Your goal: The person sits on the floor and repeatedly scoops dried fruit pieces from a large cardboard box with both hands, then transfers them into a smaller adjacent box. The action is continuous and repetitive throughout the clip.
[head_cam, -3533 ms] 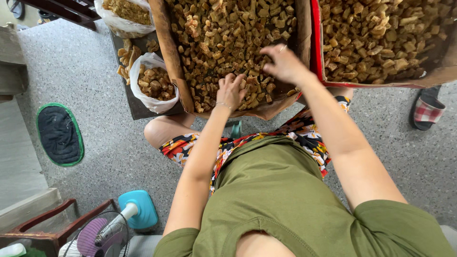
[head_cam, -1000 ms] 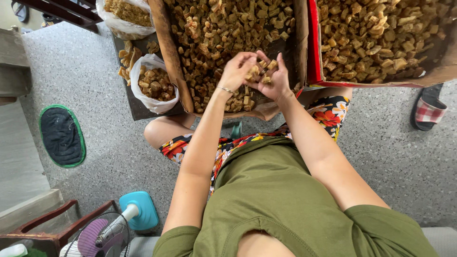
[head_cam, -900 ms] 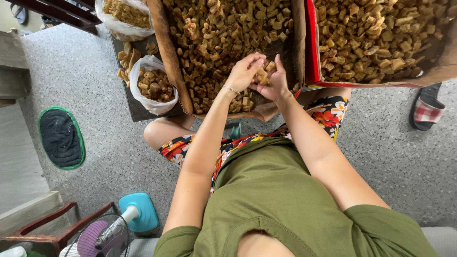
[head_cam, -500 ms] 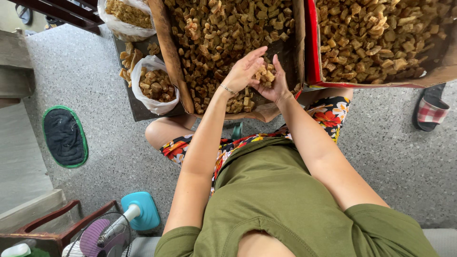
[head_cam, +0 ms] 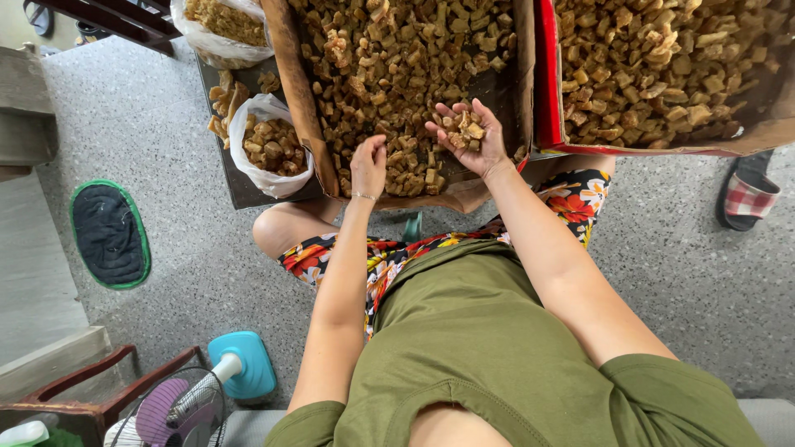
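Cupped open, my right hand (head_cam: 465, 132) held a few brown crunchy pieces (head_cam: 462, 131) above the middle box (head_cam: 298, 91). My left hand (head_cam: 368, 165) pinched its grip shut at 8 o'clock from it; what it held, I could not tell. I was sorting. Next called for careful picking. I counted two boxes and two white bags (head_cam: 269, 149).

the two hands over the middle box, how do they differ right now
The right hand lies palm up, fingers spread, cupping a small heap of brown fried pieces; the left hand points fingers down into the pieces in the cardboard box, pinching at them. The left hand has a thin bracelet at the wrist; the right wrist is bare. The right hand reaches farther into the box than the left. Both are bare and over the same box.
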